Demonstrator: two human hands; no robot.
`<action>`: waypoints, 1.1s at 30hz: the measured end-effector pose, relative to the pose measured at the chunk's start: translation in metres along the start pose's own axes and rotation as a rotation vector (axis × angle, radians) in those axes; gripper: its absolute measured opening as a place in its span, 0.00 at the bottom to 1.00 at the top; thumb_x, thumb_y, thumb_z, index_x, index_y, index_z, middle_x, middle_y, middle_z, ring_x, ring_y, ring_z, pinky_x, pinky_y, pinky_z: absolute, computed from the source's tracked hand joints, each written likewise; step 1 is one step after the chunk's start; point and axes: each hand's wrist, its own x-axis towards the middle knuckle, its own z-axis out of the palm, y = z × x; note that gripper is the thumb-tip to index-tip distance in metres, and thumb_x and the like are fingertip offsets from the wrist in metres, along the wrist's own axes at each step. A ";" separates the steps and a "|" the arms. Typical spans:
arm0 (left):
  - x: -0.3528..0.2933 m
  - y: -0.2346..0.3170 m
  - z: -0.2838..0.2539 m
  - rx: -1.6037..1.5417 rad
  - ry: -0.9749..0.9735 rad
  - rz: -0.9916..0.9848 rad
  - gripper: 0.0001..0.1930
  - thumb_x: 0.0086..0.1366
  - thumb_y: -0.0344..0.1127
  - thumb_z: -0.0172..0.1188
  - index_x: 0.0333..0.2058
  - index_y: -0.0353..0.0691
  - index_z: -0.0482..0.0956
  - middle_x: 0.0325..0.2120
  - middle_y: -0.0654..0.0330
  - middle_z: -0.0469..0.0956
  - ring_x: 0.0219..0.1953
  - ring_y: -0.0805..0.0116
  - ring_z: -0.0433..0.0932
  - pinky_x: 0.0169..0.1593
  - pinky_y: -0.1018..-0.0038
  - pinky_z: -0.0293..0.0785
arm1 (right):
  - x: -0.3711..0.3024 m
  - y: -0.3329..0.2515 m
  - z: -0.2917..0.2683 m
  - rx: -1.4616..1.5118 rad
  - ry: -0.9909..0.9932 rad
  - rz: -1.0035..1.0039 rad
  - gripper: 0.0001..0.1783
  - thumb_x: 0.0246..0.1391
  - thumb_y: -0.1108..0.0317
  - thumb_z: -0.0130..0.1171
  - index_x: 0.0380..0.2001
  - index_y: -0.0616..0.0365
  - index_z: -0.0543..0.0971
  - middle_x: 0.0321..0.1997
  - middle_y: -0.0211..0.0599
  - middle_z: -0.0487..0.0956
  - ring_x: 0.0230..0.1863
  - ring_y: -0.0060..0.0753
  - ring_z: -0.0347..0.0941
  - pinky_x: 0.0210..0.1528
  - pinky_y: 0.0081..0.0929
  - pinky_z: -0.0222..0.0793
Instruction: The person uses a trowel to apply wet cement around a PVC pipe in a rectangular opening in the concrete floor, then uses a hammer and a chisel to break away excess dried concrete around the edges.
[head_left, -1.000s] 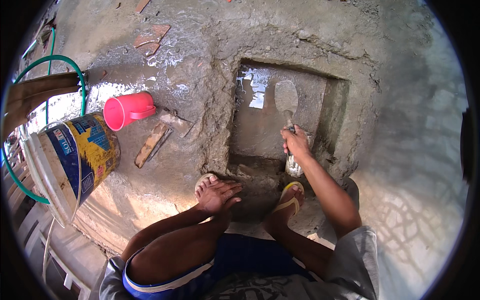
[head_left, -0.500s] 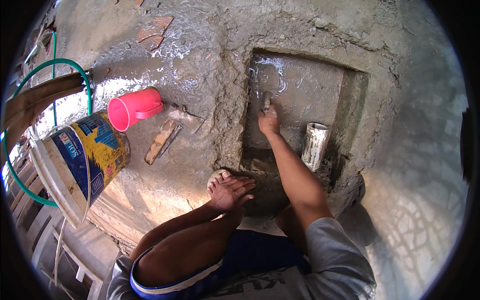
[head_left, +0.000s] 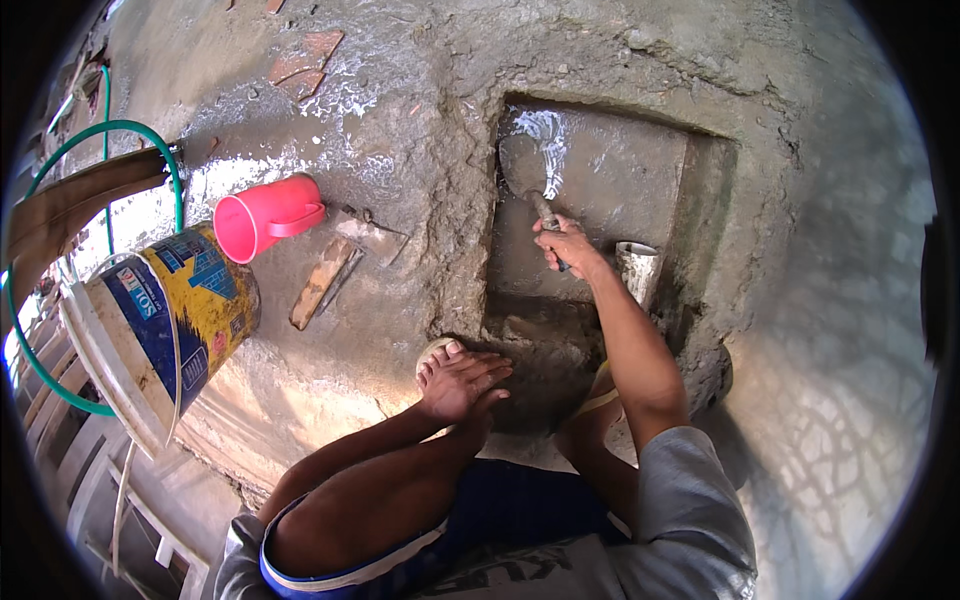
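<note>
My right hand (head_left: 574, 250) is wrapped round the handle of a trowel (head_left: 546, 210), over the wet grey floor of a square recess (head_left: 625, 165) in the cement. The trowel's blade lies low against that floor, hard to tell from the wet cement. White glare shows on the surface by the blade. Close to my right wrist a short cement-smeared white pipe (head_left: 638, 268) stands in the recess. My left hand (head_left: 460, 385) rests flat over my left foot at the recess's near left corner, fingers stretched out, holding nothing.
At the left lie a pink mug (head_left: 268, 215), a second trowel with a wooden handle (head_left: 322, 285), and a tipped yellow-and-blue bucket (head_left: 190, 300). A green hose (head_left: 110, 125) loops behind the bucket. Broken reddish tile pieces (head_left: 305, 65) lie farther off. Rough cement edges surround the recess.
My right hand has moved right and nearer to me with the trowel, and the handle now slants. My left hand has stayed on the foot.
</note>
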 end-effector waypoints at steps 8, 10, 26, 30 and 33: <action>-0.009 -0.002 0.001 0.018 0.011 -0.025 0.23 0.64 0.52 0.62 0.53 0.47 0.80 0.55 0.64 0.78 0.57 0.62 0.75 0.62 0.62 0.67 | -0.181 -0.130 -0.039 0.223 -0.040 -0.189 0.12 0.58 0.75 0.58 0.45 0.59 0.73 0.21 0.24 0.68 0.14 0.17 0.62 0.14 0.21 0.62; -0.006 -0.001 0.002 0.048 -0.001 -0.037 0.24 0.61 0.53 0.65 0.54 0.49 0.80 0.55 0.67 0.78 0.58 0.65 0.75 0.62 0.56 0.66 | -0.200 -0.142 -0.045 0.260 0.045 -0.334 0.11 0.58 0.74 0.58 0.45 0.58 0.73 0.20 0.24 0.68 0.14 0.17 0.62 0.14 0.20 0.62; -0.009 -0.005 0.004 -0.025 0.018 -0.023 0.23 0.62 0.47 0.66 0.54 0.48 0.79 0.56 0.64 0.77 0.58 0.61 0.76 0.61 0.57 0.69 | 0.025 0.099 0.058 -0.603 0.807 -0.161 0.21 0.49 0.64 0.65 0.44 0.59 0.71 0.31 0.52 0.80 0.39 0.65 0.77 0.43 0.52 0.72; -0.002 -0.007 0.010 -0.012 0.025 0.048 0.23 0.61 0.47 0.67 0.53 0.48 0.80 0.56 0.64 0.78 0.57 0.61 0.76 0.61 0.56 0.69 | 0.070 0.123 0.079 -0.540 0.789 -0.266 0.16 0.51 0.68 0.61 0.43 0.57 0.72 0.27 0.44 0.78 0.23 0.47 0.76 0.25 0.44 0.72; -0.003 -0.007 0.007 -0.014 0.013 0.031 0.23 0.61 0.48 0.67 0.53 0.48 0.80 0.55 0.64 0.78 0.57 0.61 0.76 0.60 0.56 0.69 | 0.081 0.088 0.095 -0.263 0.630 -0.153 0.15 0.52 0.72 0.59 0.44 0.56 0.73 0.22 0.39 0.74 0.15 0.34 0.70 0.14 0.35 0.66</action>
